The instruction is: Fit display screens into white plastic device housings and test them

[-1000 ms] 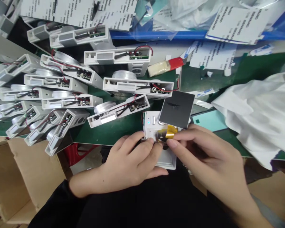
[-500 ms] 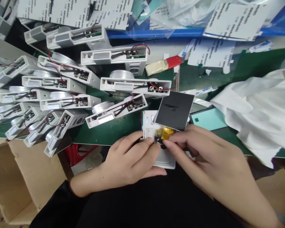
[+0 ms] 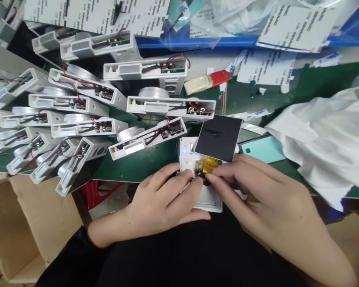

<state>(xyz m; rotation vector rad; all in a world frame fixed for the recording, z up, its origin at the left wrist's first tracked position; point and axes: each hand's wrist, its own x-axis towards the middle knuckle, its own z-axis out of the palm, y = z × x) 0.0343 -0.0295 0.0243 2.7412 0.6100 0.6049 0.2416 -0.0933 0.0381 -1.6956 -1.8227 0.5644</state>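
Observation:
A white device housing (image 3: 211, 199) lies at the table's front edge, a small blue light lit on its upper part. My left hand (image 3: 164, 199) grips it, fingers across the face and thumb along the lower edge. A dark, flat display panel (image 3: 218, 137) rests tilted over the housing's upper right. From its lower edge runs an orange flex cable (image 3: 210, 164) into the housing's opening. My right hand (image 3: 266, 203) pinches the cable's lower right side between thumb and forefinger. My fingertips partly hide where the cable enters.
Several open white device housings (image 3: 155, 139) with red and black wires stand on the left. A glue bottle (image 3: 206, 81) with a red cap lies behind. White cloth (image 3: 320, 135) and a pale green sheet (image 3: 265, 149) are on the right. A cardboard box (image 3: 38, 223) sits below left.
The display panel has tilted slightly and more of the orange flex cable shows. Both hands keep nearly the same places and grips.

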